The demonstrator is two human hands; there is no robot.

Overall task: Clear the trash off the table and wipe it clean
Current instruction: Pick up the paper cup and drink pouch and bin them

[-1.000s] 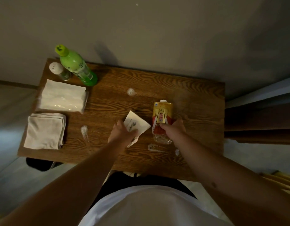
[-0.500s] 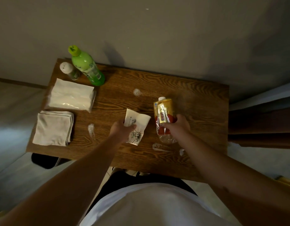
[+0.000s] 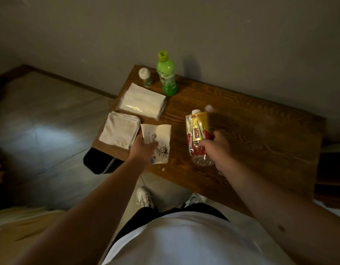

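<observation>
Now both hands have lifted their trash: left hand (image 3: 141, 150) grasping the printed paper (image 3: 158, 142), right hand (image 3: 216, 148) the drink pouch (image 3: 196, 131), swung toward the black bin (image 3: 97, 163) below-left.

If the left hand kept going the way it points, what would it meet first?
Probably the folded cloth: the left hand, holding the printed paper, points up-left toward it. The hand's height above the table is unclear.

The wooden table (image 3: 251, 142) bears a green bottle (image 3: 166, 73), shaker (image 3: 145, 76), tissue pack (image 3: 142, 101) and folded cloth (image 3: 120, 130).
</observation>
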